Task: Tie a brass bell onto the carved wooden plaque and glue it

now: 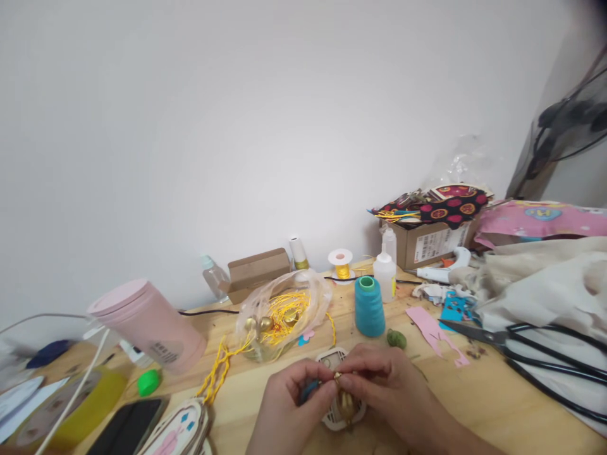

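Observation:
My left hand (296,401) and my right hand (396,392) meet low in the middle of the head view, thumbs and forefingers pinched together. Between the fingertips is the top of a small gold-coloured pendant (348,404), partly hidden by my fingers. Under it lies a pale wooden openwork plaque (334,357) with rounded corners. Something blue (309,390) shows within the curl of my left fingers; its kind is unclear. Beyond my hands stand a teal thread cone (370,309) and a small dark green bundle (396,339).
A plastic bag (317,287) holds yellow cords and gold bells. Left are a pink tumbler (156,328), a phone (128,426) and decorated wooden plaques (177,430). Black-handled scissors (497,341), pink scraps (431,330), glue bottles (384,275) and a cardboard box (408,243) sit right.

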Motion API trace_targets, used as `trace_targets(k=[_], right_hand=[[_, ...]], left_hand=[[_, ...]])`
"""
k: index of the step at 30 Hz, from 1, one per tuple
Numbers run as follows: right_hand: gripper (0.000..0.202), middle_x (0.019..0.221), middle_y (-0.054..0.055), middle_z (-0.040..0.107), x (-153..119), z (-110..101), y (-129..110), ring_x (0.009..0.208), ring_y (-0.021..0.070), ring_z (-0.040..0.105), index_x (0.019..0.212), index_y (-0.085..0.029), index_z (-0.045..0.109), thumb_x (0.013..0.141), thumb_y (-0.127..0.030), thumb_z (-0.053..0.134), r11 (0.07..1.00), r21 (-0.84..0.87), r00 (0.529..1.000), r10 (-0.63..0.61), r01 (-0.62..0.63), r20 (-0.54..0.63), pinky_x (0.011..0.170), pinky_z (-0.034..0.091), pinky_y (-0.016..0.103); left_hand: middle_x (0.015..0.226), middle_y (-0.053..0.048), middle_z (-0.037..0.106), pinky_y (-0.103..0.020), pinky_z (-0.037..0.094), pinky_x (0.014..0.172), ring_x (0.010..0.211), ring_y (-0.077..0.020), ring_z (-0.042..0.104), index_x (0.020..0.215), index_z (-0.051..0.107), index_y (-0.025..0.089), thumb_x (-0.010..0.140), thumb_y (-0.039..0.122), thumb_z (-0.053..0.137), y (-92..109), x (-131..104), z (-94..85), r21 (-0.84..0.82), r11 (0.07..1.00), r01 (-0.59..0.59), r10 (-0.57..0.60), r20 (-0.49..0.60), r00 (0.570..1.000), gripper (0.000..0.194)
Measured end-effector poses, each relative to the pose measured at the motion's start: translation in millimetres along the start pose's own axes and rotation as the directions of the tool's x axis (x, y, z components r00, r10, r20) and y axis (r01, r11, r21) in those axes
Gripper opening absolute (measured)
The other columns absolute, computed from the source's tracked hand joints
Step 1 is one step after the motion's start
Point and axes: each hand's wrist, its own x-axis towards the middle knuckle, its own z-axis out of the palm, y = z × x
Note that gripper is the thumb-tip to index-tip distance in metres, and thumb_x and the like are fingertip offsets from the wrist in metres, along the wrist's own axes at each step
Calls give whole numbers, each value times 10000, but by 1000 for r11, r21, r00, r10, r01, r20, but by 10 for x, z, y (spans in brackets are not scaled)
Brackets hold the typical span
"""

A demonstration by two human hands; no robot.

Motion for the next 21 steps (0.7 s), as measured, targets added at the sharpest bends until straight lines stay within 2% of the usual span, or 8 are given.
trace_targets(k=[8,12,15,21], right_hand=[[124,644,22,615,5,2,-16,597,129,538,731,-162,665,694,-243,579,995,33,995,93,-93,-20,531,417,217],[127,668,21,613,5,-4,18,631,129,547,740,-179,673,701,-255,579,996,88,1000,18,-18,-1,563,428,224],[119,665,19,601,14,-16,33,638,127,543,727,-188,677,696,-260,588,997,77,1000,-14,16,-25,569,430,225],[143,633,21,584,28,-8,66,589,122,517,720,-158,665,689,-275,590,1000,-14,999,19,-19,-36,520,405,220]], left_hand=[[561,-10,577,-194,389,517,546,-114,494,597,615,134,624,269,622,26,2,3,23,999,-32,32,19,999,138],[624,-33,612,-214,411,564,604,-139,524,660,652,141,636,277,614,17,12,0,59,996,-69,66,46,997,143],[646,-43,627,-222,418,566,621,-150,537,690,667,140,631,312,617,13,14,9,21,999,-37,35,67,997,188],[555,-19,595,-193,374,492,522,-107,489,617,645,124,578,357,660,-61,26,15,-104,994,27,-24,30,999,236]])
